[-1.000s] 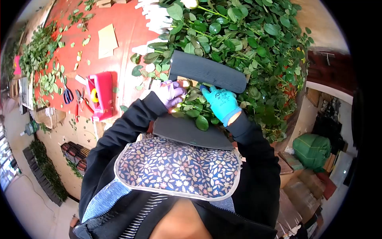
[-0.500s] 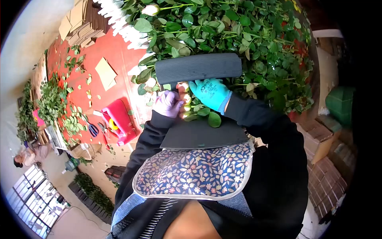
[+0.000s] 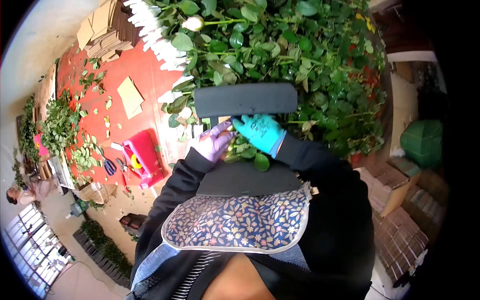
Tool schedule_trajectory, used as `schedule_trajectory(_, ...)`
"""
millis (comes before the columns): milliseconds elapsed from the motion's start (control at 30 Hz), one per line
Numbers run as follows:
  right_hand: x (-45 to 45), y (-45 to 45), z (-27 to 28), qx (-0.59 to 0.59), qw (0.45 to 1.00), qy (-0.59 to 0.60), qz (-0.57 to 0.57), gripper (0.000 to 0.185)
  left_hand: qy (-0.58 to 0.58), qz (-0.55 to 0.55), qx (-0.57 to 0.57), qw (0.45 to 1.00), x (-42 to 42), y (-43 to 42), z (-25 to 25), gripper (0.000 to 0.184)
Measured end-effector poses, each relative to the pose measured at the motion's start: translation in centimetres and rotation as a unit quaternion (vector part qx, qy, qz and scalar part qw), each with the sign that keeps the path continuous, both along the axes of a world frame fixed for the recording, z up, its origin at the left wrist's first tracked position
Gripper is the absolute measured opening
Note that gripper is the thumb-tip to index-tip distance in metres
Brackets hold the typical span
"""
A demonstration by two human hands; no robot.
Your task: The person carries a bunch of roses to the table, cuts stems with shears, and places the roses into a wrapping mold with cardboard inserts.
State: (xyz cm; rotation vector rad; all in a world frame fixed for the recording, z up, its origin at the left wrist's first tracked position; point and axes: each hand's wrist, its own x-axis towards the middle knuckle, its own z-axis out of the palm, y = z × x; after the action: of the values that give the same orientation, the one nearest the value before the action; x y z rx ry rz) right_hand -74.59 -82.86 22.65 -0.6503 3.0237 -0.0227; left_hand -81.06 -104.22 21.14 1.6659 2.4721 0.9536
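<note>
My left hand (image 3: 214,143), in a lilac glove, has bent fingers closed around pale rose heads (image 3: 230,141), mostly hidden beneath it. Close on its right is my right hand (image 3: 259,133) in a turquoise glove, fingers together at the top of the same roses; what they pinch is covered. Green rose leaves (image 3: 261,162) stick out below both hands. Behind the hands stands a dark ribbed roll (image 3: 245,100), with a strip of brown cardboard (image 3: 224,119) under its edge. A flat black sheet (image 3: 245,180) lies between the hands and my flowered apron (image 3: 235,222).
Many leafy rose stems (image 3: 310,55) fill the far side, one pale rose (image 3: 193,23) on top. On the red table (image 3: 160,95) lie a pink holder (image 3: 144,157), scissors (image 3: 109,166) and cardboard pieces (image 3: 130,97). Cartons (image 3: 382,192) stand right; another person (image 3: 27,194) is far left.
The view has shifted, so the roll and hands appear lower. My left fingers have moved up and reach further over the rose heads, close to my right fingertips.
</note>
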Motion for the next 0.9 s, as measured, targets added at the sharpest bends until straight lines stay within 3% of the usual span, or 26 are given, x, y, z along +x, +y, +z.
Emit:
schedule_trajectory(67, 0.1, -0.6, 2.9, 0.033, 0.996, -0.082, -0.018, 0.039, -0.098, 0.003, -0.039, 0.994, 0.2, -0.1, 0.7, 0.032)
schedule_trajectory(133, -1.5, 0.0, 9.7, -0.139, 0.966, -0.217, 0.024, 0.037, -0.102, -0.007, -0.033, 0.994, 0.4, -0.5, 0.0, 0.027)
schedule_trajectory(167, -2.4, 0.2, 12.7, -0.119, 0.988, -0.098, 0.025, 0.036, -0.253, 0.003, -0.045, 0.966, 0.4, -0.6, -0.2, 0.029)
schedule_trajectory(200, -3.3, 0.2, 15.4, -0.1, 0.994, 0.023, 0.026, 0.036, -0.294, 0.009, -0.038, 0.955, 0.6, -0.6, -0.3, 0.031)
schedule_trajectory(233, -5.7, 0.8, 17.4, -0.104, 0.994, 0.012, -0.004, 0.035, -0.334, 0.017, -0.029, 0.942, 0.8, -0.6, -0.4, 0.032)
schedule_trajectory(267, -8.0, 1.8, 16.8, -0.092, 0.989, 0.12, -0.005, 0.033, -0.364, 0.024, -0.044, 0.93, 0.8, -0.4, -0.4, 0.033)
schedule_trajectory(333, -13.6, 3.6, 13.8, -0.078, 0.992, 0.097, -0.035, 0.024, -0.42, 0.043, -0.075, 0.904, 0.9, -0.2, -0.3, 0.034)
schedule_trajectory(400, -17.5, 4.8, 8.8, 0.022, 0.997, 0.026, -0.07, 0.028, -0.265, 0.022, -0.051, 0.963, 0.8, -0.2, 0.8, 0.034)
schedule_trajectory(467, -18.8, 4.7, 7.7, 0.143, 0.978, -0.111, -0.099, 0.025, -0.083, 0.019, -0.013, 0.996, 0.6, 0.0, 1.4, 0.034)
schedule_trajectory(533, -18.6, 6.6, 5.0, 0.095, 0.992, -0.036, -0.071, 0.02, -0.137, 0.008, 0.016, 0.99, 0.8, 0.3, 0.1, 0.035)
schedule_trajectory(567, -18.2, 7.1, 6.0, 0.014, 0.995, -0.038, -0.086, 0.02, -0.394, 0.059, -0.036, 0.917, 0.9, 0.6, 0.4, 0.037)
schedule_trajectory(600, -17.5, 7.6, 7.0, -0.066, 0.992, -0.045, -0.101, 0.02, -0.424, 0.067, -0.044, 0.902, 0.9, 0.5, 0.1, 0.038)
schedule_trajectory(667, -14.8, 7.5, 12.1, -0.154, 0.983, 0.031, -0.091, 0.027, -0.33, 0.032, -0.018, 0.943, 0.9, 0.1, -0.5, 0.04)
schedule_trajectory(733, -12.6, 8.3, 15.3, -0.269, 0.951, 0.126, -0.087, 0.028, -0.242, -0.008, 0.098, 0.965, 0.2, -0.6, -1.6, 0.04)
schedule_trajectory(800, -11.0, 8.5, 18.4, -0.228, 0.943, 0.239, -0.029, 0.027, -0.225, 0.012, 0.157, 0.962, -1.1, -2.1, -0.5, 0.03)
schedule_trajectory(867, -8.7, 7.5, 20.4, -0.216, 0.957, 0.194, -0.008, 0.027, -0.385, 0.126, 0.211, 0.89, -1.2, -4.2, 1.6, 0.021)
schedule_trajectory(900, -7.5, 6.8, 20.9, -0.209, 0.967, 0.147, 0.014, 0.028, -0.494, 0.093, 0.32, 0.803, -1.2, -5.3, -0.1, 0.033)
